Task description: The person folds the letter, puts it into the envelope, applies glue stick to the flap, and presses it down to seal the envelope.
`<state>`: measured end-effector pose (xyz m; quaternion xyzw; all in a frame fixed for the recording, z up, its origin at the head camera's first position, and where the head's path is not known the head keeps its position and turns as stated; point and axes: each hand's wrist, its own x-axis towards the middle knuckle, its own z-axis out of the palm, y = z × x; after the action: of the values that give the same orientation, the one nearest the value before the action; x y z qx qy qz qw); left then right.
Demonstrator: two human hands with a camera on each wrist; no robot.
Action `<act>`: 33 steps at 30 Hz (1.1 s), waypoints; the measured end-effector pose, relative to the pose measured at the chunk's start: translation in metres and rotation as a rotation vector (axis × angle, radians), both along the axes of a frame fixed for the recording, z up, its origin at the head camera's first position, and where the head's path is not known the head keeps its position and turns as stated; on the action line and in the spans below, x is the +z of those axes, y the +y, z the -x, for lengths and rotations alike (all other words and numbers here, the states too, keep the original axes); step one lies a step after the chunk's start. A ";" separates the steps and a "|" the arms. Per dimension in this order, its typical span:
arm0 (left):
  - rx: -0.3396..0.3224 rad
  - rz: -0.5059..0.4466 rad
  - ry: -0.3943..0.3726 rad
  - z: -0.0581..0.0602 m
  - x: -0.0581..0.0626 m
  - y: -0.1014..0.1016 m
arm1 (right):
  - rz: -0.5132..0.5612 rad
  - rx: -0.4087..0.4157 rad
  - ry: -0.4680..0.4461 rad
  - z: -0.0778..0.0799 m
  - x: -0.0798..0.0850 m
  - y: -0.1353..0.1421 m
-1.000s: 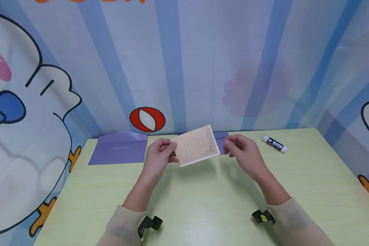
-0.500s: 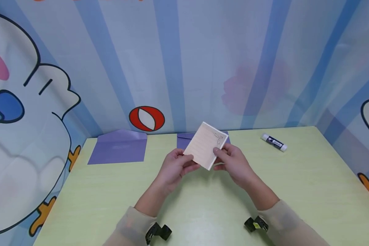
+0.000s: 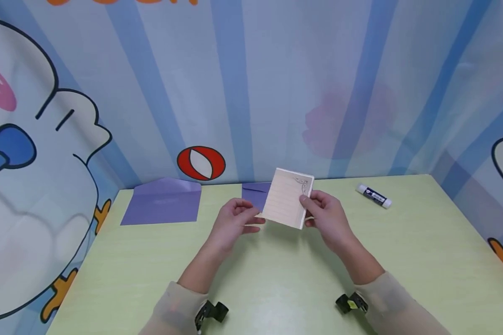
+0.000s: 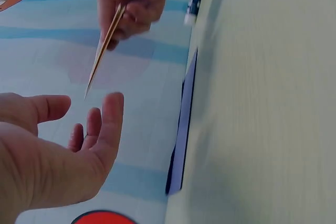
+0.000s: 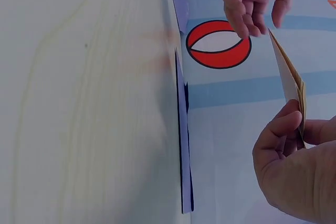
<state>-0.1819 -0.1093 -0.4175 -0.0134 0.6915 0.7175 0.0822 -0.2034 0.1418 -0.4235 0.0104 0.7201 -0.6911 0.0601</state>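
My right hand point(image 3: 330, 217) pinches a folded sheet of lined letter paper point(image 3: 286, 200) between thumb and fingers, near its right edge. The cream sheet has a dark scroll ornament in its upper right corner and is held up above the table. In the right wrist view the folded layers of the paper point(image 5: 287, 72) show edge-on. Just left of the sheet is my left hand point(image 3: 232, 224). Its thumb and fingers are spread apart in the left wrist view, with a gap to the paper point(image 4: 105, 48). Behind the sheet lies a purple envelope point(image 3: 254, 195), partly hidden.
A second purple envelope point(image 3: 163, 204), its flap raised, lies at the back left of the table point(image 3: 276, 288). At the back right lies a glue stick point(image 3: 374, 196). A printed cloth backdrop point(image 3: 268, 93) stands along the table's far edge.
The left hand held the sheet a second ago; then both hands gripped it and turned it upright. Now the left hand has let go and moved slightly left, and the right hand holds the sheet.
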 end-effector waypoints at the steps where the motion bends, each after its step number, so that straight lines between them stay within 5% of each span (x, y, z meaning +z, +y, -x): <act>1: 0.029 0.043 0.017 0.002 0.001 -0.005 | -0.011 -0.001 0.002 0.000 0.000 0.001; 7: 0.170 0.380 0.116 0.017 0.006 -0.050 | -0.086 -0.002 0.025 0.000 0.003 0.013; 14: 0.211 0.708 0.102 0.032 0.003 -0.132 | -0.180 0.025 0.042 -0.001 0.006 0.028; 25: 0.118 1.260 -0.029 0.041 -0.015 -0.224 | -0.221 0.049 0.043 -0.006 0.004 0.043; 33: 0.009 1.346 -0.131 0.041 -0.030 -0.246 | -0.239 0.057 0.038 -0.009 0.003 0.045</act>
<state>-0.2232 -0.3551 -0.4471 -0.1079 0.9812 0.1286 0.0948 -0.1942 0.1873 -0.4209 -0.0161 0.7983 -0.5985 0.0644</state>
